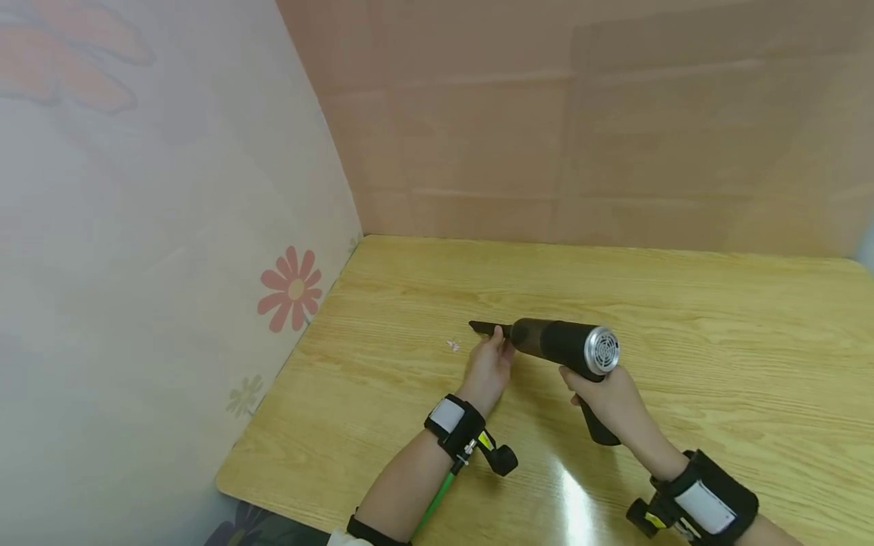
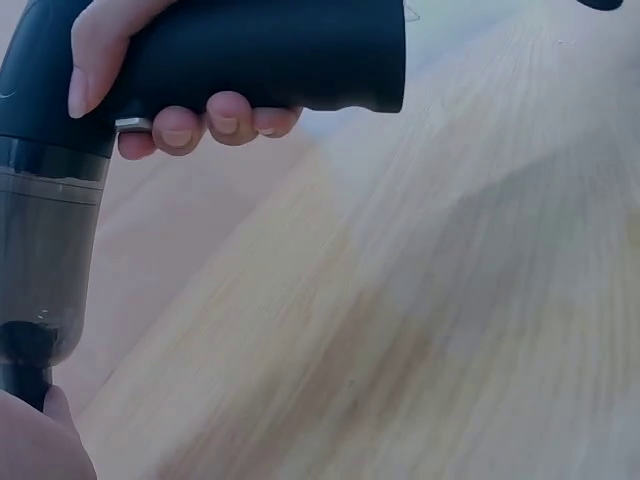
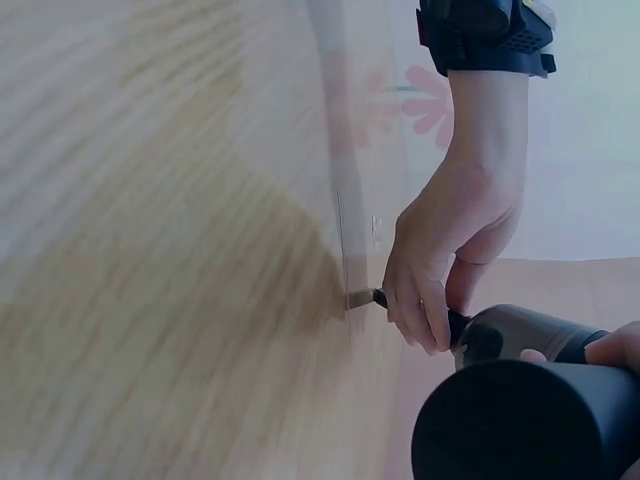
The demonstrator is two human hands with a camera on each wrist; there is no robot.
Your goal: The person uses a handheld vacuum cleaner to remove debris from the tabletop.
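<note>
While gripped — vacuum (image 1: 563, 345), both hands

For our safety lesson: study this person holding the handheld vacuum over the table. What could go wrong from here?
1. The left hand pinches the narrow nozzle; it may twist loose or trap a finger.
2. The right hand alone holds the handheld vacuum by its handle; a slip could drop it onto the table.
3. The small pink scrap might scatter.

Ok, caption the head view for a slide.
Right hand grips black handheld vacuum; left hand pinches its nozzle.
</note>
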